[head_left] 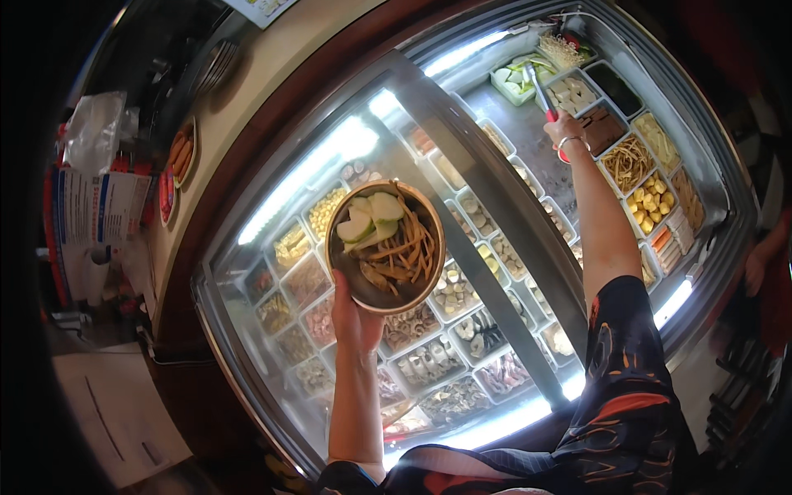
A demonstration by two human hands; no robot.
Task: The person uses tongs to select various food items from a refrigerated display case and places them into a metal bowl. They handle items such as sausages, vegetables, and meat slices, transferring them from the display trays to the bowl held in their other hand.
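Note:
My left hand (353, 318) holds a round metal bowl (386, 245) from below, over the closed glass lid of a lit display chiller. The bowl carries pale green slices, brown strips and dark pieces. My right hand (566, 132) is stretched far into the open right half of the chiller and grips red-handled metal tongs (538, 89). The tong tips reach toward a tray of pale green slices (518, 76) at the far end.
Under the glass lid (330, 272) lie several white trays of food. The open side holds trays of yellow chunks (649, 200), brown strips (627, 161) and dark blocks (602, 128). Plates of sausages (183, 153) stand on the counter at left. Another person's hand (755, 266) shows at right.

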